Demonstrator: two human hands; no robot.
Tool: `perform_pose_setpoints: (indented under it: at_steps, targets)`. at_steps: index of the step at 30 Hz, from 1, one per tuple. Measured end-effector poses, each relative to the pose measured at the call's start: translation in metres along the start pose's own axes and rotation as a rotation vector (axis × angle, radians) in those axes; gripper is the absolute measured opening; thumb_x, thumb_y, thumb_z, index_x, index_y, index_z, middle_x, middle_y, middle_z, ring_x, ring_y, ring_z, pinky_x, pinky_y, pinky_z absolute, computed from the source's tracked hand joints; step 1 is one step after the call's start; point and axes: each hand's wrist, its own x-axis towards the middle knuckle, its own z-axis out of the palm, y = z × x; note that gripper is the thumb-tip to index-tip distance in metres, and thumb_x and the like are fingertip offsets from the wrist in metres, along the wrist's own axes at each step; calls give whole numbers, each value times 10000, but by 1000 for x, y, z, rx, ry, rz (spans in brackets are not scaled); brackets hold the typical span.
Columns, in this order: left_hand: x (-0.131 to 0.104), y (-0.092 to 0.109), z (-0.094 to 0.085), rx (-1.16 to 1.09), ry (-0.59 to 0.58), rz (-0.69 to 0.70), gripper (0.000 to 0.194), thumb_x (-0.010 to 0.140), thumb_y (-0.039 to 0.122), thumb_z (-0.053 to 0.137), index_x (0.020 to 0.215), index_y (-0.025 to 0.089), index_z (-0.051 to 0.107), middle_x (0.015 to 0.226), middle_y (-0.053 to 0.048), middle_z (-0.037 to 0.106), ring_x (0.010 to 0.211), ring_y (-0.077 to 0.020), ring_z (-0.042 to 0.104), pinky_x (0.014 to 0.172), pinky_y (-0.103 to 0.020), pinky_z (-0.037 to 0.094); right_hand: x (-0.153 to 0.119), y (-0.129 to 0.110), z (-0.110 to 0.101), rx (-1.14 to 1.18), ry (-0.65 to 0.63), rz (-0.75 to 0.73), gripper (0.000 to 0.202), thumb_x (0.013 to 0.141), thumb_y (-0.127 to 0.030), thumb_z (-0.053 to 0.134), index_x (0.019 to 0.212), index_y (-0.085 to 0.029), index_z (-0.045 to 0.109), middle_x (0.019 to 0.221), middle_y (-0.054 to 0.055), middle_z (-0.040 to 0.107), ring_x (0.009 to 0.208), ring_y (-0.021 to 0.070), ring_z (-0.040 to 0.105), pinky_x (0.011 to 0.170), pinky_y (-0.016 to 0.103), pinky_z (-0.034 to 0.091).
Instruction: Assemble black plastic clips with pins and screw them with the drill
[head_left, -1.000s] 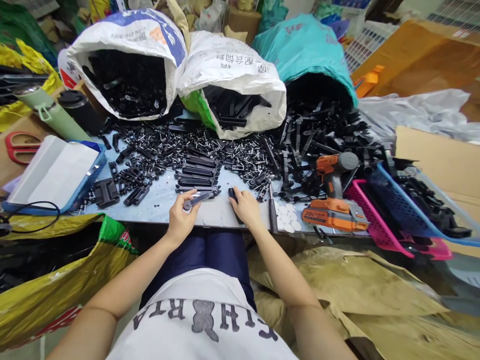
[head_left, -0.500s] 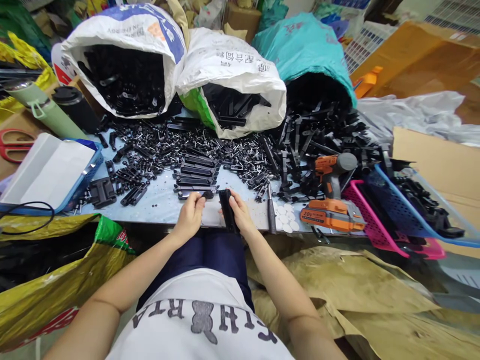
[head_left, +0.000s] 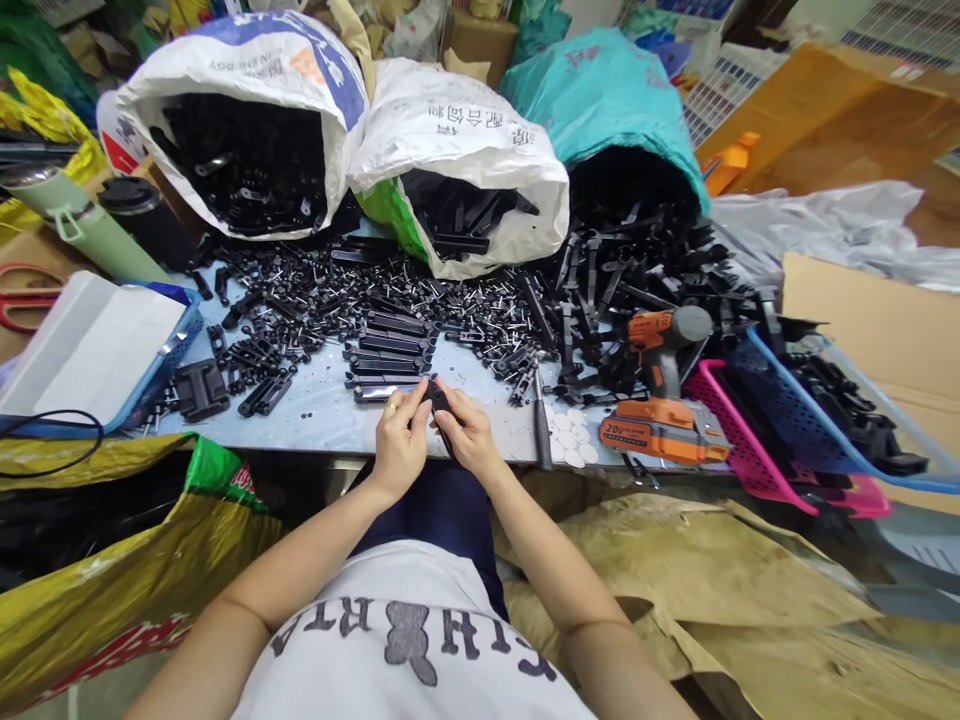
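My left hand (head_left: pixel 401 440) and my right hand (head_left: pixel 466 428) meet at the table's front edge. Between their fingertips is a long black plastic bar (head_left: pixel 436 398), gripped by my right hand and mostly covered by fingers. The left fingers are closed at the bar's upper end; the small black piece they pinched earlier cannot be made out separately. Just beyond, a stacked row of black plastic bars (head_left: pixel 391 350) lies on the blue tabletop (head_left: pixel 300 432). To the right of my right hand lies a hammer (head_left: pixel 542 425) with a black handle.
Loose black parts and screws (head_left: pixel 300 300) spread below a white sack (head_left: pixel 247 60), another white sack (head_left: pixel 457 130) and a teal sack (head_left: pixel 600 90). An orange cordless drill (head_left: pixel 664 425), white discs (head_left: pixel 571 435), a pink basket (head_left: pixel 750 470) and a blue basket (head_left: pixel 855 465) are at right.
My left hand has moved right from the row of bars to meet my right hand. The bar in my right hand has tilted so that its end now shows between the fingertips.
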Motion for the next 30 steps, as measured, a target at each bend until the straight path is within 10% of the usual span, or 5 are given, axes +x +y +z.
perform_pose_setpoints:
  at_steps: [9, 13, 17, 22, 30]
  targets:
    - [-19, -30, -3, 106, -81, -84, 417, 932, 262, 331, 1335, 198, 419, 1164, -131, 556, 1088, -225, 537, 901, -421, 465, 19, 16, -26, -420, -323, 73, 477, 924, -441, 372, 1377, -293, 393, 1180, 61, 557, 1030, 188, 537, 888, 343, 447]
    - [-17, -33, -5, 435, -401, 214, 537, 840, 134, 435, 1363, 246, 385, 1327, -131, 449, 1283, -293, 355, 1048, -550, 271, 85, 60, -94, -889, 20, 220, 464, 921, -367, 376, 1345, -185, 432, 1260, 141, 500, 1150, 263, 432, 928, 408, 393]
    - [2, -35, -1, 621, -848, 558, 532, 838, 55, 373, 1295, 310, 467, 1072, -75, 605, 1080, -237, 520, 1031, -548, 255, 140, 94, -149, -1235, 263, 466, 428, 898, -298, 414, 1237, -43, 470, 1292, 240, 426, 1197, 328, 345, 932, 470, 318]
    - [15, -46, -6, 861, -765, 393, 430, 866, 80, 356, 1262, 166, 498, 979, -123, 609, 933, -231, 546, 786, -373, 412, 133, 83, -152, -1268, 169, 434, 335, 913, -256, 394, 1173, -66, 483, 1135, 197, 552, 1047, 264, 492, 856, 370, 351]
    - [20, -52, -11, 622, -792, 206, 403, 901, 293, 386, 1284, 188, 448, 1094, -93, 568, 1023, -237, 509, 852, -361, 386, 6, 18, -78, -883, -781, -97, 399, 881, -549, 425, 904, -194, 606, 800, 51, 651, 701, 158, 599, 585, 240, 316]
